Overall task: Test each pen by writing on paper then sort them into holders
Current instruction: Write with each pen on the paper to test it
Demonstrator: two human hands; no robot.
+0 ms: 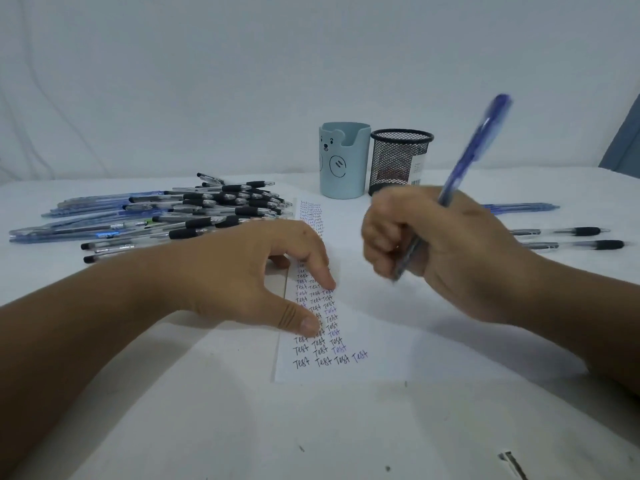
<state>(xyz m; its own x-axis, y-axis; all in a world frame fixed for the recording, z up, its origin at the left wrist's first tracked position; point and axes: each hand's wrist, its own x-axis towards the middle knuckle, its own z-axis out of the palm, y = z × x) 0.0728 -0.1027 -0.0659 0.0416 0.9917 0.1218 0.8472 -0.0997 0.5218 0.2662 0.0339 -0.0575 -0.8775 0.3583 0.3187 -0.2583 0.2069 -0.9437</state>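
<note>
- the right hand [429, 247] gripped a blue pen [464, 174] in curled fingers, tip raised just right of the paper [363, 327]; the left hand [256, 271] pressed relaxed fingers on the paper's left edge.
- if that press eased, the paper could likely slide mid-stroke.
- both holders, blue [343, 161] and mesh [400, 161], stood behind the paper; their contents were hard to make out.
- the pen was blurred, its tip partly hidden.

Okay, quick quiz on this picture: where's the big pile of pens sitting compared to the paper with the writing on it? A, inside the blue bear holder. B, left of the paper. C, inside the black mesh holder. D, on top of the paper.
B: the pile of pens lies on the table to the left of the paper, outside both holders.
</note>
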